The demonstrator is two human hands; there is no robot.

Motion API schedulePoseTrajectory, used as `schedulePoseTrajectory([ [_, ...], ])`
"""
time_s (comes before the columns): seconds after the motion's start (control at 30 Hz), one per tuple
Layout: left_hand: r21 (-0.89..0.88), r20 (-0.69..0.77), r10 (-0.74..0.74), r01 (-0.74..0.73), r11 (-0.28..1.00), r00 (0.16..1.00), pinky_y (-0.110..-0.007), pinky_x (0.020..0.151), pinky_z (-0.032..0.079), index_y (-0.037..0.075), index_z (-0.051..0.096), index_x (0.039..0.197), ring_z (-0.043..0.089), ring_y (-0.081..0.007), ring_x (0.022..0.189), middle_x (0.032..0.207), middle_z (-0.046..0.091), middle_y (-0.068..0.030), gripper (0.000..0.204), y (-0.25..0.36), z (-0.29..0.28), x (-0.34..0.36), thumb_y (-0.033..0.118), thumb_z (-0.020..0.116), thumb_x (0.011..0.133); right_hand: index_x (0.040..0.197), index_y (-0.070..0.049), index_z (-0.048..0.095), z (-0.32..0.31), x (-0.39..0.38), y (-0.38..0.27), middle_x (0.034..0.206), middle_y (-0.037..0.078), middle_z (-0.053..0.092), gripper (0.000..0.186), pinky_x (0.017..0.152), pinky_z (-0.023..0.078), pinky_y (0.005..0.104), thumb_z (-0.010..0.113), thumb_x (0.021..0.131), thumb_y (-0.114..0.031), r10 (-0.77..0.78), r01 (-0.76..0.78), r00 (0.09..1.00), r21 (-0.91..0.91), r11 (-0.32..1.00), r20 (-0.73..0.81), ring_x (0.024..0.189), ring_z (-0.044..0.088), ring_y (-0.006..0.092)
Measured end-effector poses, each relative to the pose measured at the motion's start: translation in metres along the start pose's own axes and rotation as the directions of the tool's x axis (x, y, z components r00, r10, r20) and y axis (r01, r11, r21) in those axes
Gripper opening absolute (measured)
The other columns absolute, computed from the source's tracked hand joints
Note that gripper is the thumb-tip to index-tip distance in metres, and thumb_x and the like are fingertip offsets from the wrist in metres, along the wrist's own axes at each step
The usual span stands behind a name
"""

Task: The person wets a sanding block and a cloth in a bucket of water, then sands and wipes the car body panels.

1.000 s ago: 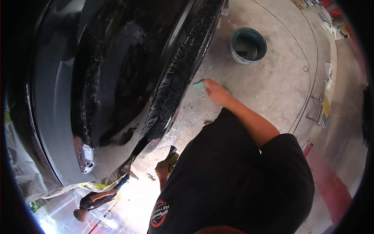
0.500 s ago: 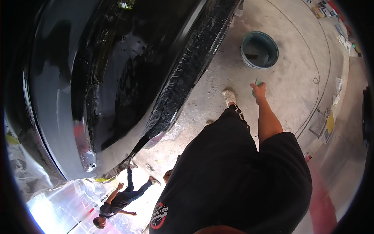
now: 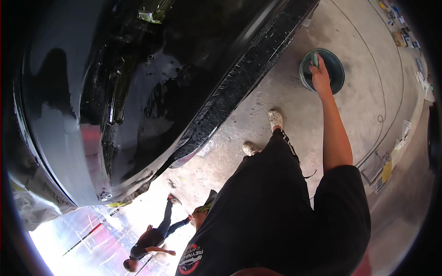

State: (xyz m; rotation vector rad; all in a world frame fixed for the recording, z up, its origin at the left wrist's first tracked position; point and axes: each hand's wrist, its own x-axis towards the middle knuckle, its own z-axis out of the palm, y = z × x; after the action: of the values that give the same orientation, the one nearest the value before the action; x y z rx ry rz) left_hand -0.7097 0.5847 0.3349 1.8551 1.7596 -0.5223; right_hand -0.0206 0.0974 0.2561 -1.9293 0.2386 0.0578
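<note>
My right hand [image 3: 321, 79] reaches out over a dark green bucket [image 3: 341, 69] on the floor. Its fingers are closed round a small flat green pad [image 3: 315, 60], which overlaps the bucket's opening from above; whether it touches the bucket I cannot tell. My left hand [image 3: 198, 219] shows only partly beside my dark shirt, low in the view. It grips what looks like a dark cloth [image 3: 210, 200] with some green by the fingers. To my left stands a glossy black car body [image 3: 193, 60], wet or smeared along its lower sill [image 3: 239, 80].
Another person [image 3: 149, 241] walks in the bright area at the lower left. A thin cable [image 3: 378, 87] curves over the concrete floor on the right. A frame-like object with a yellow piece [image 3: 386, 171] and several small items [image 3: 405, 39] lie along the right edge.
My right hand has moved forward with the green pad, from short of the bucket to over it. More of my left hand and the dark cloth shows. The other person has shifted.
</note>
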Motion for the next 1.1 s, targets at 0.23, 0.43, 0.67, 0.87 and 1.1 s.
schedulePoseTrajectory([
  [0.23,-0.073,-0.015,0.045,-0.046,0.996,0.999,-0.039,0.079,0.057,0.000,0.076,0.107,0.072,-0.0269,0.084,0.093,0.077,-0.0151,0.031,0.061,-0.004,-0.085,0.011,0.076,0.078,0.154,-0.010,0.043,0.005,-0.093,0.132,0.142,0.024,0.058,0.060,0.113,0.039,0.0404,0.053,0.095,-0.016,0.340,-0.323,0.932,-0.136,0.937,0.124,0.136,0.054,0.0383],
  [0.43,0.017,-0.025,0.068,-0.068,0.998,0.997,-0.039,0.077,0.056,-0.002,0.076,0.105,0.072,-0.0254,0.082,0.091,0.077,-0.0140,0.030,0.083,-0.015,-0.119,0.009,0.076,0.078,0.149,-0.008,0.046,0.018,-0.162,0.153,0.129,0.024,0.064,0.056,0.101,0.047,0.0441,0.053,0.094,-0.013,0.474,-0.380,0.844,-0.344,0.858,0.250,0.120,0.062,0.0381],
  [0.67,0.012,-0.010,0.018,-0.018,1.000,1.000,-0.037,0.078,0.057,-0.002,0.076,0.105,0.072,-0.0229,0.082,0.092,0.077,-0.0132,0.029,0.082,-0.013,-0.122,0.011,0.078,0.079,0.148,-0.009,0.047,0.016,-0.171,0.177,0.125,0.022,0.065,0.052,0.100,0.047,0.0436,0.053,0.096,-0.014,0.441,-0.340,0.863,-0.363,0.867,0.246,0.116,0.063,0.0371],
  [0.87,0.127,-0.001,0.134,-0.133,0.983,0.991,-0.037,0.078,0.057,-0.001,0.076,0.105,0.073,-0.0217,0.082,0.091,0.077,-0.0131,0.030,0.101,-0.019,-0.127,0.013,0.078,0.079,0.148,-0.011,0.047,0.019,-0.160,0.171,0.129,0.027,0.064,0.055,0.103,0.047,0.0473,0.055,0.094,-0.019,0.466,-0.394,0.851,-0.295,0.871,0.241,0.124,0.061,0.0438],
  [1.1,0.037,-0.030,0.058,-0.056,0.998,0.998,-0.040,0.079,0.058,0.000,0.076,0.106,0.074,-0.0264,0.084,0.093,0.077,-0.0162,0.032,0.072,-0.012,-0.113,0.016,0.077,0.078,0.145,-0.010,0.050,0.028,-0.169,0.189,0.120,0.020,0.064,0.050,0.097,0.048,0.0429,0.057,0.097,-0.021,0.427,-0.372,0.877,-0.251,0.894,0.220,0.112,0.061,0.0346],
])
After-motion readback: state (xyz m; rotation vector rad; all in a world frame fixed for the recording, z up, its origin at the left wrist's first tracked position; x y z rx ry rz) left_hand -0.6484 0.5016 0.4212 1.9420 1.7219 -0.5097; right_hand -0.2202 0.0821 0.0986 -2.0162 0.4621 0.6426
